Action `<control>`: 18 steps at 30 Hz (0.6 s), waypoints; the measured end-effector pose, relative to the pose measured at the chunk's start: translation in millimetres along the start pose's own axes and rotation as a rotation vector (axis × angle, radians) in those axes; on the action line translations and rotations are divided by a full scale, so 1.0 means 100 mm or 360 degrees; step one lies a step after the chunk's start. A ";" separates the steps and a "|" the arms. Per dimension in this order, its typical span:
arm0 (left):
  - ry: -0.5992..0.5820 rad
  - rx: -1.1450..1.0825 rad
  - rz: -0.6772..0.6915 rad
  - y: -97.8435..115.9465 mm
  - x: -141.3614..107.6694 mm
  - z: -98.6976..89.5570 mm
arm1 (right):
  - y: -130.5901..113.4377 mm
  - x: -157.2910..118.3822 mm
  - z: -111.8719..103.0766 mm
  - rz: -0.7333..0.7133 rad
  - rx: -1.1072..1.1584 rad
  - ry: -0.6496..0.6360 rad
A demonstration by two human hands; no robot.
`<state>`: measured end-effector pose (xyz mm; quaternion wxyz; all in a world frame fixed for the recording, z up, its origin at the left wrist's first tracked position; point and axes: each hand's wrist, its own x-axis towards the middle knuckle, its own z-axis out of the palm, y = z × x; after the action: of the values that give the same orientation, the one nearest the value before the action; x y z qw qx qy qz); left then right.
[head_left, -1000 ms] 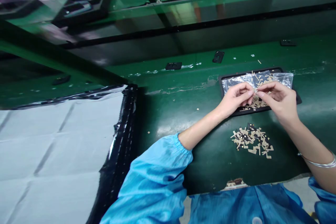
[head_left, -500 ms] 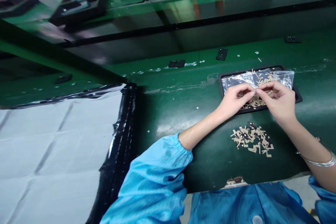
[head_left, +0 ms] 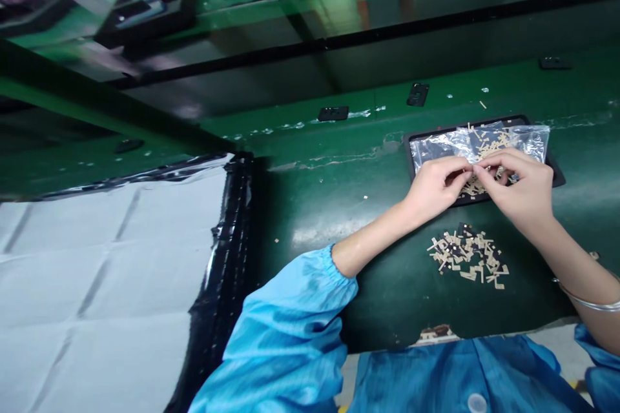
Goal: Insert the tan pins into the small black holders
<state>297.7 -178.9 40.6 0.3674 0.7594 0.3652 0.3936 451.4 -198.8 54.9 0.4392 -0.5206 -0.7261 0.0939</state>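
Observation:
My left hand [head_left: 440, 186] and my right hand [head_left: 520, 187] meet fingertip to fingertip above the near side of a black tray [head_left: 556, 175]. Thumb and forefinger of each are pinched together; whatever lies between them is too small to make out. Under the hands, the tray holds a clear plastic bag [head_left: 531, 141] and many small tan strips [head_left: 494, 141]. Nearer to me, a loose pile of small tan and black pieces [head_left: 467, 255] is spread on the green bench [head_left: 387, 271].
Flat black parts [head_left: 333, 113] lie along the back of the bench, another [head_left: 417, 95] farther right. At left stands a large white-covered surface [head_left: 121, 271] with a black wrapped edge [head_left: 227, 232]. A dark box [head_left: 150, 10] sits on the upper shelf.
The hands stay pinched together over the tray, with only slight finger movement. The whole view has shifted a little, so the bench things appear slightly farther right.

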 end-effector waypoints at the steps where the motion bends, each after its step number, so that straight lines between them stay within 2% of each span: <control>1: -0.0017 -0.0026 -0.0025 0.01 0.00 -0.01 | 0.00 0.00 0.00 -0.0054 -0.0043 0.0015; 5: -0.0116 -0.0309 -0.0153 0.03 0.02 -0.05 | 0.01 -0.02 0.01 -0.0251 -0.0198 0.0073; 10: -0.0123 -0.0787 -0.0267 0.02 0.04 -0.07 | 0.10 0.02 -0.03 -0.0226 -0.0304 0.0196; 15: 0.0023 -0.0869 -0.0364 0.00 0.04 -0.04 | 0.18 0.06 -0.07 -0.0025 -0.0378 0.0250; 18: 0.0028 -0.0792 -0.0329 -0.02 0.04 -0.02 | 0.15 0.02 -0.04 -0.0191 -0.0341 0.0244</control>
<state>297.0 -174.0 41.5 0.5778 0.6010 0.3361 0.4382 464.0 -191.5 49.7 0.4401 -0.5258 -0.7262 -0.0505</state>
